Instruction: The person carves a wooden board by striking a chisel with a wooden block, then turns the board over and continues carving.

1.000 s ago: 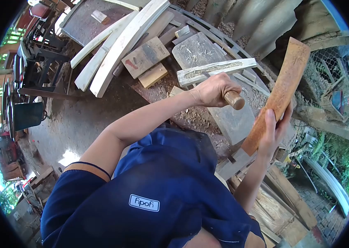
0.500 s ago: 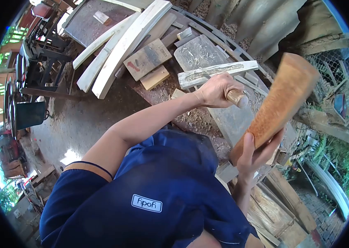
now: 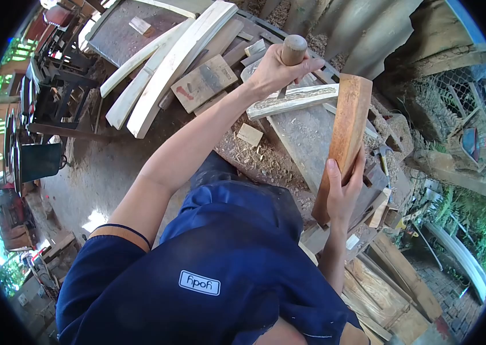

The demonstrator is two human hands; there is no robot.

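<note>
My left hand (image 3: 274, 75) is closed around the wooden handle of a chisel (image 3: 294, 50). The chisel stands nearly upright, and its blade meets a pale, rough-cut length of wood (image 3: 309, 100) lying across the bench. A thick wooden mallet (image 3: 350, 121), shaped like a tapered block, is in my right hand (image 3: 343, 192). Its broad end points away from me, beside the right end of the pale wood. My right thumb lies along the mallet's near part, with the fingers wrapped around the far side.
Long curved boards (image 3: 182, 63) and a flat wooden block (image 3: 204, 83) lie to the left on the work surface. Shavings and a small offcut (image 3: 250, 134) are scattered nearer me. A hammer (image 3: 382, 154) rests at right. Stacked planks (image 3: 378, 287) stand lower right.
My left hand has moved up and left, bringing the chisel from tilted toward me to upright on the wood. The mallet has come down and left in my right hand.
</note>
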